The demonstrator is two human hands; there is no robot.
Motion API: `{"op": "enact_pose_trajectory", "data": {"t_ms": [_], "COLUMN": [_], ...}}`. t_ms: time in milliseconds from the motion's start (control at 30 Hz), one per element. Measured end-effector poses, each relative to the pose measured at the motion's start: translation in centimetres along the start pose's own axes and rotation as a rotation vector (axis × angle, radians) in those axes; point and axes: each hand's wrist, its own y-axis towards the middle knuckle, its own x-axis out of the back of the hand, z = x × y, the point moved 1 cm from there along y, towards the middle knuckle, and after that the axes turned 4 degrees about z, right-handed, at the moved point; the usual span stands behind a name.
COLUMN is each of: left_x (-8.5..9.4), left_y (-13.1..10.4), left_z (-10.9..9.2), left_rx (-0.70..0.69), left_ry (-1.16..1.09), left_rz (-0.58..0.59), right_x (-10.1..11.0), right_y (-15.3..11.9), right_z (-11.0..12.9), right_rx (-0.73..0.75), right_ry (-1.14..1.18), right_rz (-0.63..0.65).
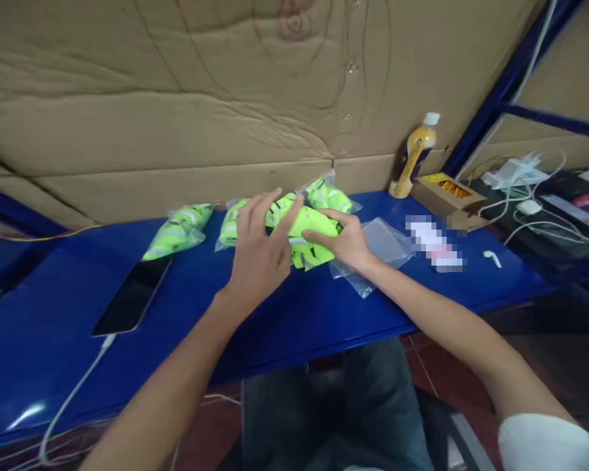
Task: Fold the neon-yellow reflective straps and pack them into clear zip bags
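Blue table [324,314]: front strip, nearest the person, is bare and open from the centre out to the right. Left approach is blocked by the phone [132,297] and its white cable [73,392] trailing to the front edge. Back is walled off by cardboard [177,118], with bagged vests [179,230] lined along it. Right side is cluttered: clear bags [387,245], earbud [492,259], carton [444,193], bottle [415,157], then a tangle of chargers [520,190] past the table end.
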Motion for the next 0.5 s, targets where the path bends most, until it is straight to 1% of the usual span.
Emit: {"op": "enact_pose_trajectory", "data": {"t_ms": [33, 100, 167, 233, 333, 433, 500], "left_x": [0.1, 0.2, -0.2, -0.9, -1.8, -2.4, -2.6], "left_y": [0.0, 0.1, 0.1, 0.2, -0.1, -0.7, -1.0], "left_z": [-1.0, -2.4, -2.9, -2.3, -0.7, 0.2, 0.3], "left_rx": [-0.049, -0.105, -0.065, 0.018, 0.135, 0.21, 0.23], "left_ry": [-0.011, -0.039, -0.053, -0.077, -0.167, -0.276, -0.329], "left_rz": [0.045, 0.123, 0.19, 0.233, 0.263, 0.237, 0.175], "right_x": [-0.1, -0.2, -0.2, -0.1, 0.1, 0.2, 0.2], "right_y": [-0.1, -0.2, -0.3, -0.5, -0.7, -1.1, -1.3], "right_z": [0.1, 0.4, 0.7, 1.1, 1.6, 2.0, 2.2], "right_rx": [0.029, 0.062, 0.063, 0.024, -0.018, 0.01, 0.064], "right_ry": [0.012, 0.038, 0.074, 0.111, 0.131, 0.075, 0.025], "right_rz": [0.004, 0.022, 0.059, 0.106, 0.154, 0.162, 0.146]}}
